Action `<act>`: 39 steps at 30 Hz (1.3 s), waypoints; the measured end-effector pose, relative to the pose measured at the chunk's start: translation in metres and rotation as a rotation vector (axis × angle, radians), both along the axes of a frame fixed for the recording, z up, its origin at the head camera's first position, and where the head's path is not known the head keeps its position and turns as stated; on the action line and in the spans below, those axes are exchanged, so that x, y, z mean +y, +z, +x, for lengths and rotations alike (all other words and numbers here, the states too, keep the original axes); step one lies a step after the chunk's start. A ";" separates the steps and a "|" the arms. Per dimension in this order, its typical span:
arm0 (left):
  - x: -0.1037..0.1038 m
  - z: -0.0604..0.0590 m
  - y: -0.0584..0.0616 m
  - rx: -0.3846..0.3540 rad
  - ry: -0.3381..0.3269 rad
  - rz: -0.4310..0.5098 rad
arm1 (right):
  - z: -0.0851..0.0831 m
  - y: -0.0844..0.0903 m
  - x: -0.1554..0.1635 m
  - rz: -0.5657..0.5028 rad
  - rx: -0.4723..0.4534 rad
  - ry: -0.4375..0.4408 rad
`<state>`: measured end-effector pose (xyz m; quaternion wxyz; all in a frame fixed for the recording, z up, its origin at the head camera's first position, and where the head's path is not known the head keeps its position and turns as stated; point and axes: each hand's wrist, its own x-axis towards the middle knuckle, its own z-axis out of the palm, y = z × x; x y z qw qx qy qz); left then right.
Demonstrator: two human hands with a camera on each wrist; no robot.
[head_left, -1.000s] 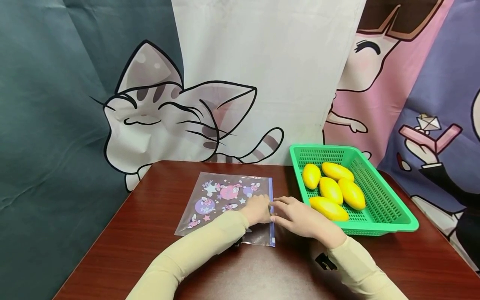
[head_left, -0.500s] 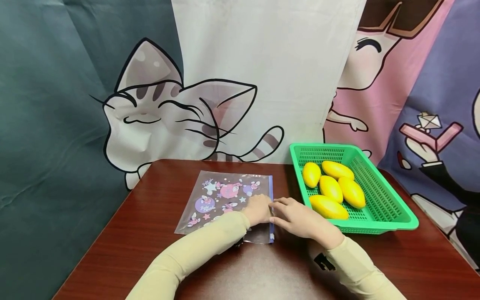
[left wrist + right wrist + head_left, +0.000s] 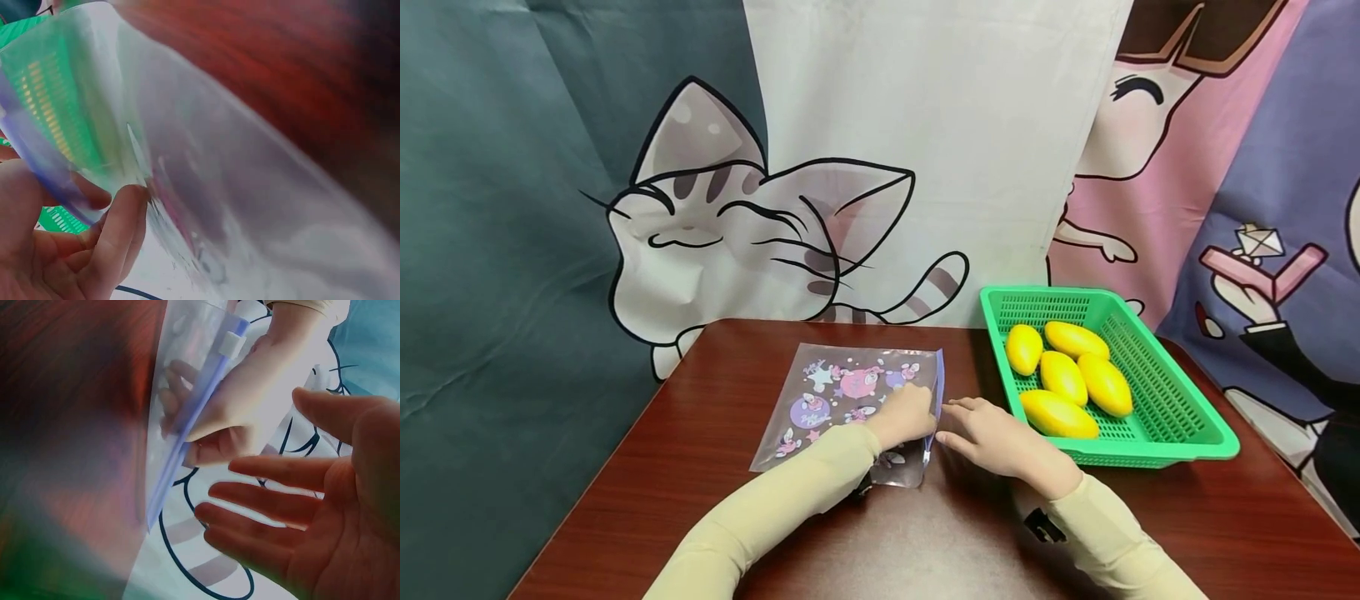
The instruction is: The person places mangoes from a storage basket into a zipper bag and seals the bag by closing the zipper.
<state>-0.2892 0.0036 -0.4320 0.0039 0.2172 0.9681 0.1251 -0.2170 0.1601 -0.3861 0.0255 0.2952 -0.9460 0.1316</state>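
Two hands meet at the zip bag [image 3: 850,400] on the worktop [image 3: 700,500], head view: left hand [image 3: 910,417] pinches its zipper edge [image 3: 934,400], right hand [image 3: 992,433] at 3 o'clock, fingers straight. Green basket [image 3: 1180,425] of mangoes [image 3: 1060,392] lies further right. Left wrist: fingers [image 3: 119,231] clamped on plastic. Right wrist: open palm [image 3: 325,506] beside the slider [image 3: 230,344]

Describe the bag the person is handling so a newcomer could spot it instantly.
On the dark red table, left of the green basket of yellow fruit, lies a flat clear zip bag. The left hand pinches its blue zipper edge. It alone bears pink and purple cartoon prints.
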 end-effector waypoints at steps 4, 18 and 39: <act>-0.005 0.003 0.003 0.022 0.015 0.032 | 0.000 -0.002 -0.003 -0.012 0.046 -0.037; -0.017 0.013 0.012 0.199 0.089 0.110 | -0.006 -0.007 -0.013 -0.029 0.110 -0.204; -0.044 0.015 0.027 0.350 0.103 0.169 | -0.035 -0.015 -0.044 -0.331 0.028 -0.407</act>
